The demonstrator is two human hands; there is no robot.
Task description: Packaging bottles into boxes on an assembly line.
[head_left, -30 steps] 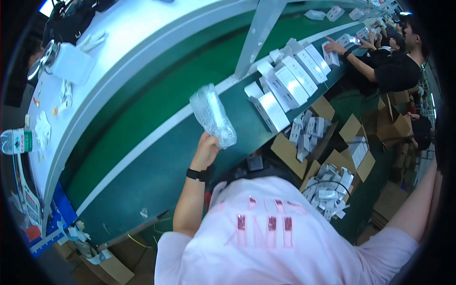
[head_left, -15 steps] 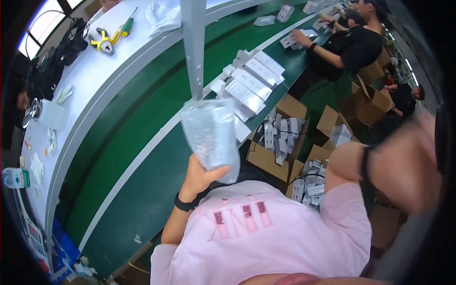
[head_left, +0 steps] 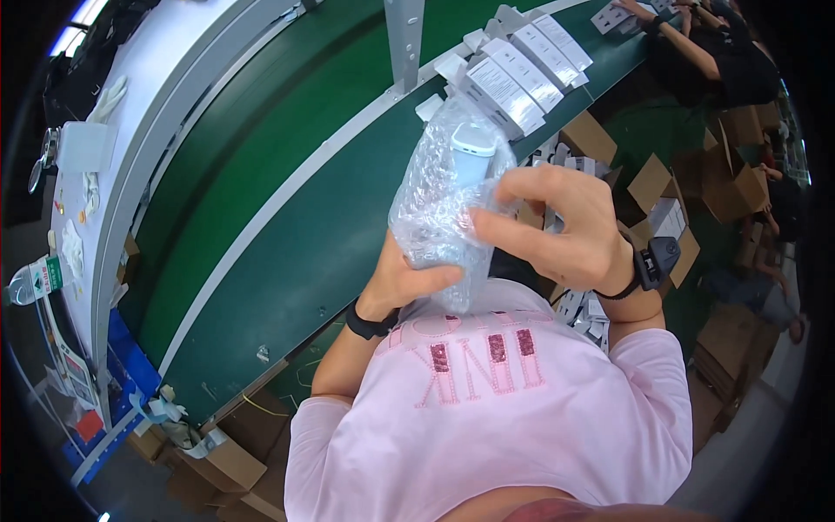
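A clear bubble-wrap bag (head_left: pixel 422 196) stands tilted upright in front of my chest, above the edge of the green bench. Inside it is a pale blue and white device (head_left: pixel 474 157) with a rounded top, partly veiled by the film. My left hand (head_left: pixel 402 278) is closed around the bag's lower part, thumb across its front. From the right, my right hand (head_left: pixel 570 226) has its curled thumb and forefinger on the wrap just below the device's top, gripping the film. Its other fingers bend back toward the palm.
Several white printed boxes (head_left: pixel 522 74) lie in a row on the green bench (head_left: pixel 287 252) beyond the bag. A metal post (head_left: pixel 404 43) rises behind. Open cartons (head_left: pixel 654 187) stand at the right. Co-workers' arms (head_left: pixel 687 43) reach over the bench farther off. A white curved counter (head_left: pixel 165 61) runs along the left.
My right hand has come in from the far right onto the bag. The bag has turned, and the device's top now shows through the film. The whole view has shifted.
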